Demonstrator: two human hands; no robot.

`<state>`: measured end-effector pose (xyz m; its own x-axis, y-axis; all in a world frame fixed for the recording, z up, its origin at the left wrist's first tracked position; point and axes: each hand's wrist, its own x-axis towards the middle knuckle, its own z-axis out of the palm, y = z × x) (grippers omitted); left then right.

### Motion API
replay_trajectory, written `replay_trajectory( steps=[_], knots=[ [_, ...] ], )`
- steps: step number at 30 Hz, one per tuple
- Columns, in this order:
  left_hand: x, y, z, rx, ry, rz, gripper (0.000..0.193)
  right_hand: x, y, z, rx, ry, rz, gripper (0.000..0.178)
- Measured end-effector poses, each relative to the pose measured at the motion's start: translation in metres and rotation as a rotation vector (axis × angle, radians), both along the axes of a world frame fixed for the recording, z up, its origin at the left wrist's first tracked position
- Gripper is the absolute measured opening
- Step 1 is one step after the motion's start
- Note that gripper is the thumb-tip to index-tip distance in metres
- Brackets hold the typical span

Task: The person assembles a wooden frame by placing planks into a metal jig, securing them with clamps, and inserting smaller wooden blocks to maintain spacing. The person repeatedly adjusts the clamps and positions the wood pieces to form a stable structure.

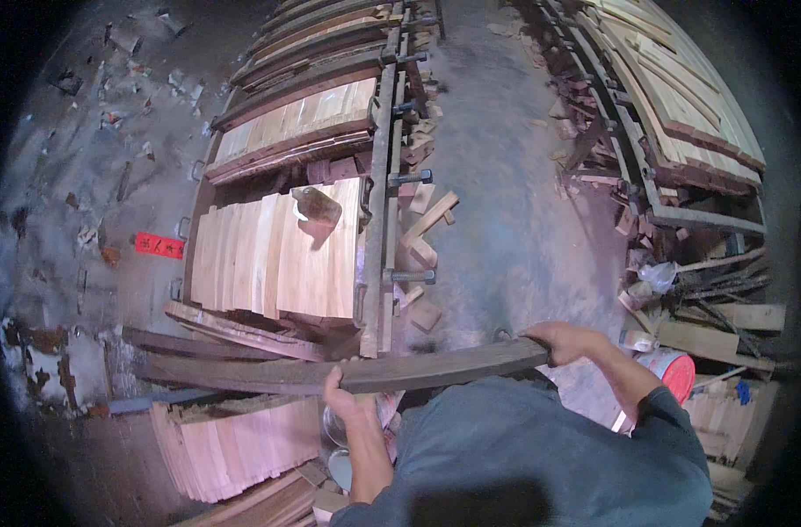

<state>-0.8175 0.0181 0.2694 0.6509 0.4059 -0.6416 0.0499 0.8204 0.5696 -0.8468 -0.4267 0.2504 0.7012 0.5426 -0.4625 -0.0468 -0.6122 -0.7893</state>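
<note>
Both hands are on a long dark wooden bar [356, 373] that lies crosswise just in front of the person's chest. The left hand [339, 393] sits near the bar's middle, at about six o'clock in the view, fingers curled up over the near edge and wrapped snugly round it. The right hand [560, 341] is out at four o'clock, clamped over the bar's right end, fingers folded down over the top with no gap showing. The bar's left end reaches toward eight o'clock, over a stack of pale planks [233, 448]. Beyond the bar, toward eleven o'clock, a glued panel of light boards [273, 255] sits in a metal clamp frame [378, 220]. At three o'clock, near the right forearm, stands a red-and-white bucket [673, 369] among wood offcuts.
</note>
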Motion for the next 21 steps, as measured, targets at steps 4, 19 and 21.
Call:
replay_trajectory(
  steps=[4, 19, 21],
  knots=[
    [0.018, -0.073, 0.039, 0.195, -0.126, -0.138, 0.042, -0.036, -0.020, -0.042, -0.078, -0.205, -0.103, 0.051],
    [0.179, -0.295, -0.061, -0.386, -0.095, -0.839, 0.039, -0.203, -0.103, -0.032, -0.626, -0.119, -0.992, 0.054],
    [0.183, -0.330, -0.097, -0.403, -0.023, -0.935, 0.040, -0.222, -0.118, -0.041, -0.571, 0.075, -1.083, 0.053]
  ],
)
